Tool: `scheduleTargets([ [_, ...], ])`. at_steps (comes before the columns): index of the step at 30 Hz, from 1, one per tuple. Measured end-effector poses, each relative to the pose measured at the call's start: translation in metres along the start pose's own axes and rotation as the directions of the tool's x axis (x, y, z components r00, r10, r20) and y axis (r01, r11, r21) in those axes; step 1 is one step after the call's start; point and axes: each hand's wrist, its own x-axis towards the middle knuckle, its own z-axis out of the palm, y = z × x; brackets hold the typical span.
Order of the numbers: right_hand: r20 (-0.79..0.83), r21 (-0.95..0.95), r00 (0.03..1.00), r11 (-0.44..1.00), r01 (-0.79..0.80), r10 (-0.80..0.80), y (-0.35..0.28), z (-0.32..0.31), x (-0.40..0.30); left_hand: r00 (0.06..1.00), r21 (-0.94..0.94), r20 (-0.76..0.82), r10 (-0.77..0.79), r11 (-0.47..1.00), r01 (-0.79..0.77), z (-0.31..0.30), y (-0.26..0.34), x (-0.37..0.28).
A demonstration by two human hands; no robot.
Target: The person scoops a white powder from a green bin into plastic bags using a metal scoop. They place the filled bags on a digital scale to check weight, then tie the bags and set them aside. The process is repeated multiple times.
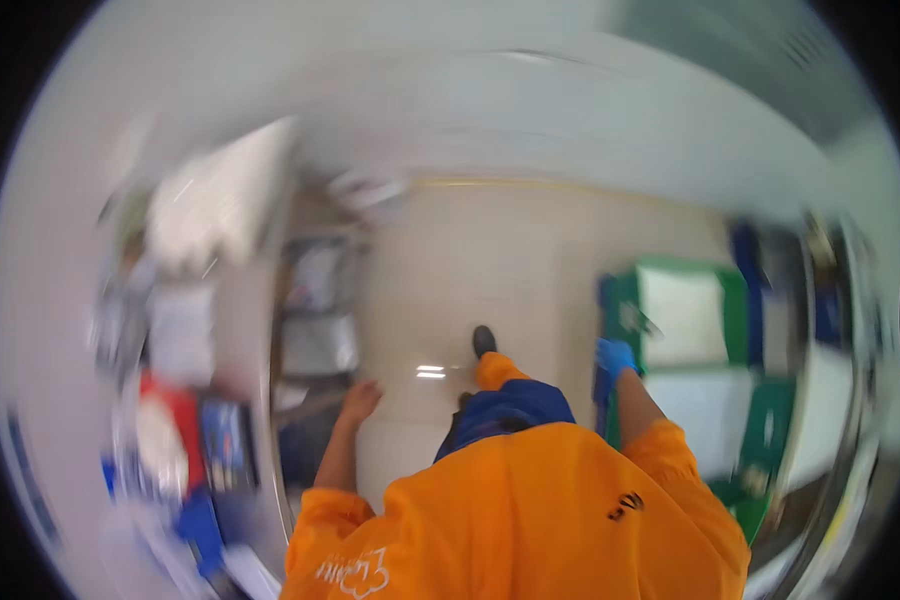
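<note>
My left hand [362, 400] is bare and hangs over the floor on the left side, close to the edge of a low shelf with grey items. Its fingers look loosely curled, and blur hides whether anything is in them. On the right, my right hand [616, 356] wears a blue glove and is beside a green container [627, 322] with white contents [682, 315]. Whether it touches or grips the container's edge cannot be told. An orange top covers my body, and one dark shoe [484, 340] shows ahead on the floor.
A pale tiled floor [480, 255] runs between two sides. At left, a counter [247, 330] bears a white bulky thing [217, 202], a red item [187, 427] and a blue box [225, 442]. At right stand a second green container [769, 427] and shelving. A pale wall [525, 120] closes the far end.
</note>
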Motion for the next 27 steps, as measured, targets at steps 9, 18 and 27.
scheduleTargets([
  [9,-0.267,0.615,0.424,0.491,-0.617,0.866,0.212,-0.003,-0.096,0.872,0.104,0.455,-0.184,0.983,0.153,0.166,0.139,-0.039],
  [18,0.368,0.730,0.732,0.310,-0.609,0.573,0.316,0.000,0.142,0.790,0.221,0.525,-0.315,0.948,0.231,0.372,0.398,-0.026],
  [27,0.107,0.457,0.683,0.574,-0.680,0.723,0.392,0.034,0.115,0.838,0.147,0.441,-0.320,0.947,0.284,0.425,0.483,-0.033],
])
